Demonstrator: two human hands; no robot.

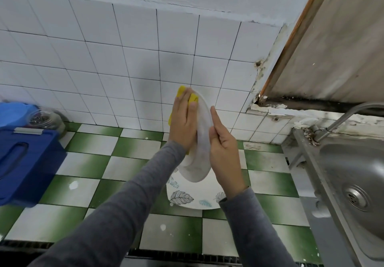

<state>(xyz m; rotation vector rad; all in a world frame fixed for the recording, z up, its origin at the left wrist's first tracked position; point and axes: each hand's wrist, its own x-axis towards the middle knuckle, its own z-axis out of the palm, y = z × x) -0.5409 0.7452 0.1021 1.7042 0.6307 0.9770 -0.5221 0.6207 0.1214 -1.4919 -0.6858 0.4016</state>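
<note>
The right-hand grip (224,152) is closed on the white plate (202,133), with the thumb curled on the rim and the index finger straight. The white plate is held on edge above the desk (89,162). The left-hand grip (182,121) lies flat with straight fingers and presses a yellow cloth (181,91), possibly a sponge, against the plate's left face. A leaf-patterned dish (187,198) lies on the desk directly below. The sink (353,173) is at the right.

Left of the stainless steel sink (353,162), on the green-and-white tiled worktop (87,162): round leaf-patterned plate (187,199). Farther left: blue plastic box (27,162), clear glass jar (44,119).
</note>
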